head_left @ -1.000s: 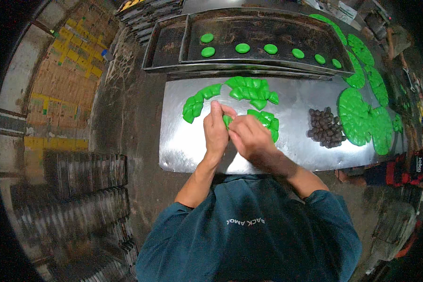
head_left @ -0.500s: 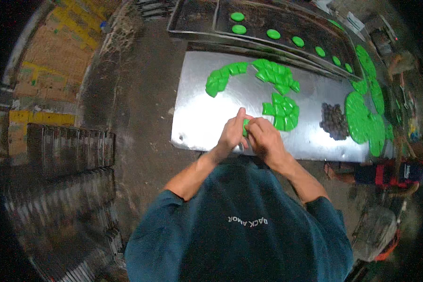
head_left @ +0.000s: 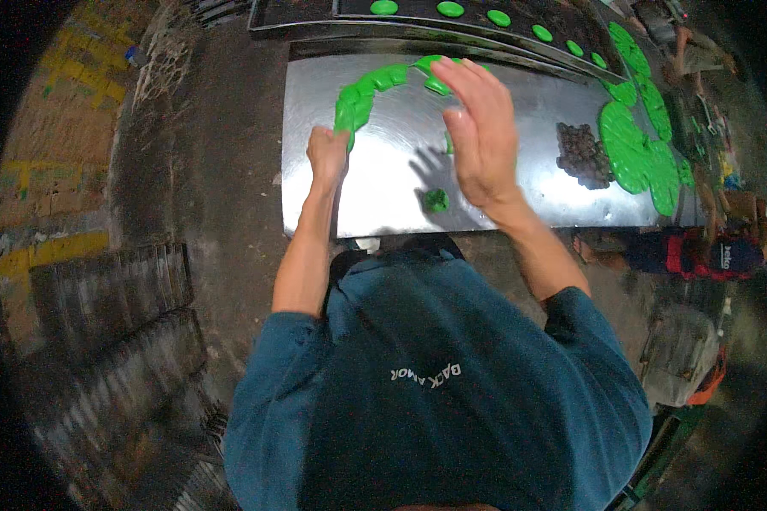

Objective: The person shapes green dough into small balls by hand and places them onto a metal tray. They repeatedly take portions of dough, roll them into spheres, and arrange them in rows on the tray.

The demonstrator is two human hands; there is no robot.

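Observation:
My left hand (head_left: 326, 155) is closed at the near end of a curved row of bright green dough pieces (head_left: 355, 104), its fingers pinching the last piece. My right hand (head_left: 484, 128) hovers over the metal tabletop (head_left: 383, 183), fingers stretched out and holding nothing. It hides most of the green dough behind it. Below the right palm, a small green dough ball (head_left: 435, 201) with a darker, uneven top rests on the metal. Farther right lies a heap of small dark brown lumps (head_left: 584, 155).
Large flat green dough sheets (head_left: 629, 149) cover the table's right end. Along the back stand dark trays (head_left: 477, 32) with several green dough discs (head_left: 450, 9). Another person (head_left: 699, 251) is at the right. Dark ridged metal racks (head_left: 115, 285) are at the left.
Both hands were together around a green dough piece; now they are apart. The dough ball sits on the table, my left hand has reached left to the dough row, and my right hand has opened.

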